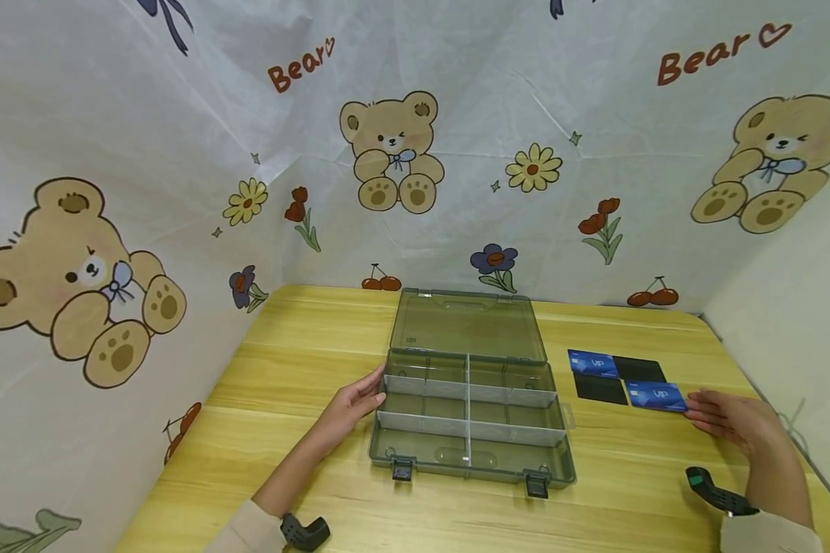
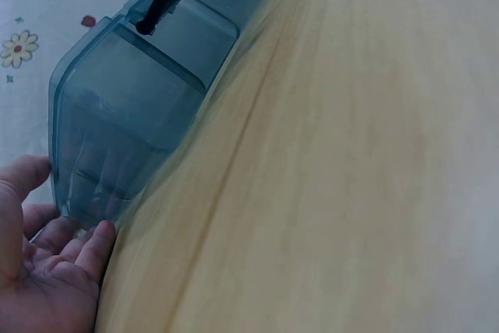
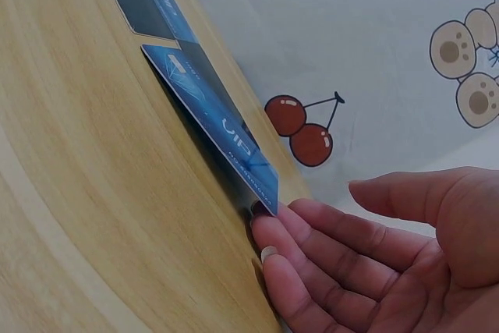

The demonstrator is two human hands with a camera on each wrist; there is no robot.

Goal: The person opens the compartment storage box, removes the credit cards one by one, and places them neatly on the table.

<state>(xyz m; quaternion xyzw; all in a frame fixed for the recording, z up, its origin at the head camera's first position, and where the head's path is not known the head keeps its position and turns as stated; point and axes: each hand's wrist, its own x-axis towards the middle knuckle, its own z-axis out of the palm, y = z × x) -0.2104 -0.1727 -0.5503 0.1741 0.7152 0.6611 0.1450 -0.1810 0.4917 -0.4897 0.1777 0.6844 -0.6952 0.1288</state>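
Note:
A translucent grey-green compartment box (image 1: 469, 453) lies with its lid (image 1: 466, 326) folded back; thin dividers split it into several compartments. My left hand (image 1: 353, 403) holds the box's left side, thumb at the rim and fingers along the outer wall; the left wrist view shows this hand (image 2: 54, 263) at the box's corner. Fingertips of my right hand (image 1: 736, 421) touch the right end of a blue VIP card (image 1: 655, 395). In the right wrist view that card (image 3: 210, 126) looks tilted, its near edge raised on the fingertips, with the thumb apart from it.
Beside that card lie another blue VIP card (image 1: 592, 363) and two black cards (image 1: 600, 389), (image 1: 639, 369). Two black latches (image 1: 402, 469) project from the box's front edge. A bear-printed cloth (image 1: 456, 246) hangs behind the wooden table (image 1: 304, 338).

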